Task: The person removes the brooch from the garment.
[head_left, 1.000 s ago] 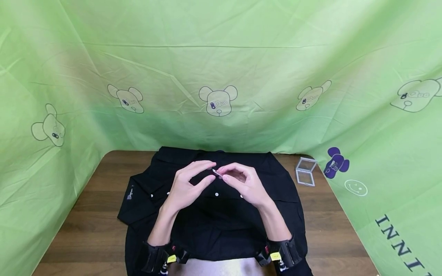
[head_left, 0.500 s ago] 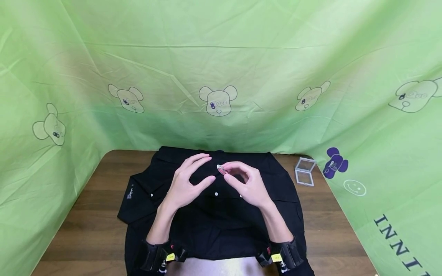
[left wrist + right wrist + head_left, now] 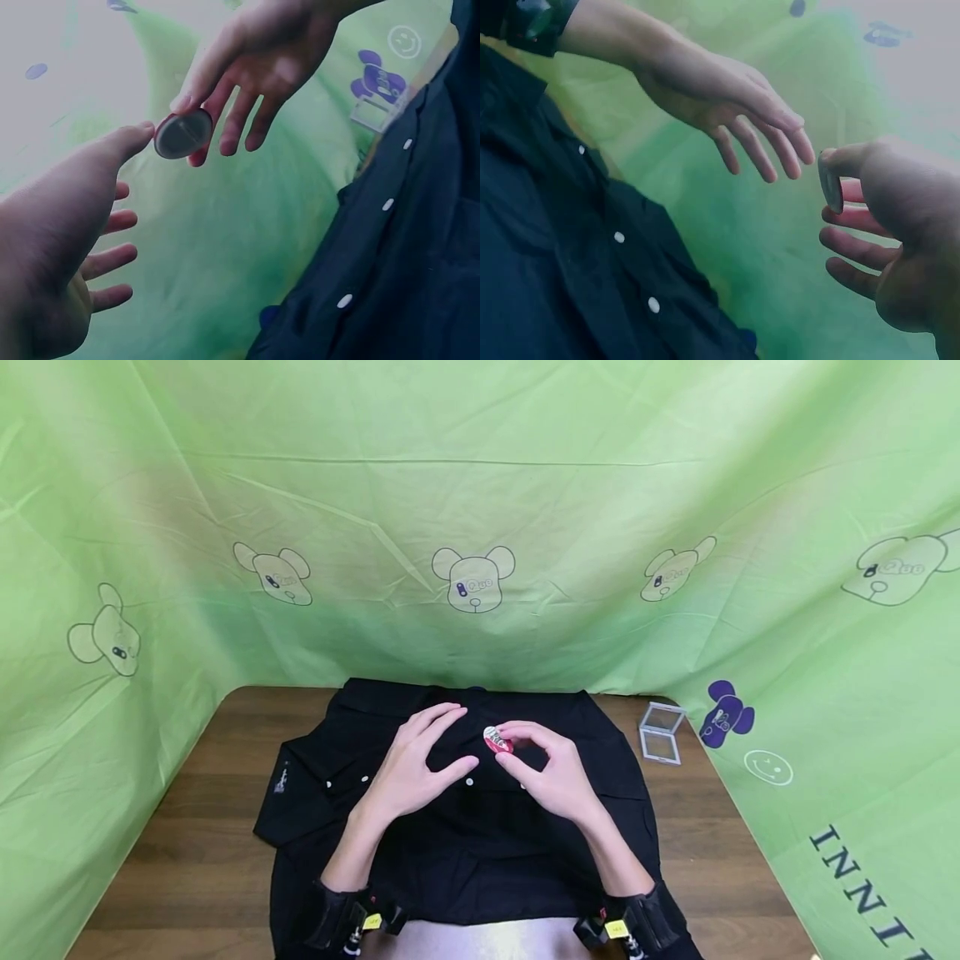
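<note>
My right hand [image 3: 553, 772] pinches a round pin badge [image 3: 496, 741] at its edge between thumb and fingertips, above a black shirt [image 3: 480, 852] spread over the table. The badge's printed red and white front shows in the head view. Its grey back [image 3: 182, 136], crossed by a thin bar, faces the left wrist view. With fingers and thumb spread apart, my left hand [image 3: 411, 770] holds nothing and hovers left of the badge. In the left wrist view its thumb tip overlaps the badge's edge, while the head view shows a gap.
A small hinged case [image 3: 661, 732] with clear panels lies unfolded at the table's back right. White buttons [image 3: 470, 782] run across the shirt. Wood table top [image 3: 187, 852] shows on both sides, and a green printed cloth [image 3: 480, 485] hangs behind and around it.
The badge, earlier edge-on between both hands, has moved right with my right hand and turned its printed front to the head camera. My left fingers have spread wider, away from it.
</note>
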Motion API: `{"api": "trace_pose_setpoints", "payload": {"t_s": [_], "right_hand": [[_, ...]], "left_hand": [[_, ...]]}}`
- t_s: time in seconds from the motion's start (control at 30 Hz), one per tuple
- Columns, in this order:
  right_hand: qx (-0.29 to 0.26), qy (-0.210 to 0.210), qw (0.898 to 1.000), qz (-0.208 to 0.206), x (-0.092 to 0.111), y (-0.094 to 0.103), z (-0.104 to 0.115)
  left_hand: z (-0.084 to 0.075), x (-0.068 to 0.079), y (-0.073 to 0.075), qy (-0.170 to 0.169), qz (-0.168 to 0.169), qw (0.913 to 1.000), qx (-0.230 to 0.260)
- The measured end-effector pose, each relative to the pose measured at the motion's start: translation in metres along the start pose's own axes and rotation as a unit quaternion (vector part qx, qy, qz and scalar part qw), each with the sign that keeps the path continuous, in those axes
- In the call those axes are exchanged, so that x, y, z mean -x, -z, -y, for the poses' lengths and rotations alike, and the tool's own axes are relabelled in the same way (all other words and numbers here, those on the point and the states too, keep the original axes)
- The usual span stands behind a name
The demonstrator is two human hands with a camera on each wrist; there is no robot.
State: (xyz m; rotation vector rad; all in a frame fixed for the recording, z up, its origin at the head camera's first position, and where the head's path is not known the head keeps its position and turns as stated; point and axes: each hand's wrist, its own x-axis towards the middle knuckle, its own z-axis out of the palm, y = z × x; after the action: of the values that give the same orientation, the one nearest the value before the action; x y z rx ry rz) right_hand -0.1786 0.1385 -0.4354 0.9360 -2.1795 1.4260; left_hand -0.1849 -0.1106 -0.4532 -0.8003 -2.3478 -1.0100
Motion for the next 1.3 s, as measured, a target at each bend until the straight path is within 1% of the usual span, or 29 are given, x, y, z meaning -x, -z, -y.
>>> {"api": "trace_pose_setpoints", "payload": {"t_s": [0.1,0.23,0.4,0.57,0.77,0.97,1.1,1.3], "right_hand": [[0.026,-0.003,1.0,0.001,0.009,0.002,-0.016],[0.041,-0.007,0.999,0.006,0.019,0.005,-0.026],[0.06,-0.008,0.998,0.008,0.028,0.011,-0.034],[0.083,-0.006,0.997,0.004,0.036,0.018,-0.041],[0.116,-0.029,0.993,0.008,0.045,0.031,-0.047],[0.146,-0.046,0.988,0.011,0.052,0.041,-0.054],[0.169,-0.056,0.984,0.008,0.06,0.05,-0.06],[0.198,-0.061,0.978,-0.005,0.071,0.062,-0.067]], "left_hand": [[-0.001,0.001,-0.005,-0.005,0.014,0.9998,-0.012],[-0.001,0.002,-0.014,-0.01,0.03,0.9992,-0.025],[-0.001,0.001,-0.027,-0.019,0.045,0.9981,-0.039],[-0.005,-0.003,-0.041,-0.033,0.056,0.9966,-0.051],[-0.011,-0.008,-0.059,-0.042,0.086,0.9937,-0.058],[-0.013,-0.01,-0.076,-0.049,0.102,0.9907,-0.074],[-0.016,-0.012,-0.088,-0.053,0.118,0.9875,-0.09],[-0.017,-0.015,-0.107,-0.059,0.129,0.9851,-0.097]]}}
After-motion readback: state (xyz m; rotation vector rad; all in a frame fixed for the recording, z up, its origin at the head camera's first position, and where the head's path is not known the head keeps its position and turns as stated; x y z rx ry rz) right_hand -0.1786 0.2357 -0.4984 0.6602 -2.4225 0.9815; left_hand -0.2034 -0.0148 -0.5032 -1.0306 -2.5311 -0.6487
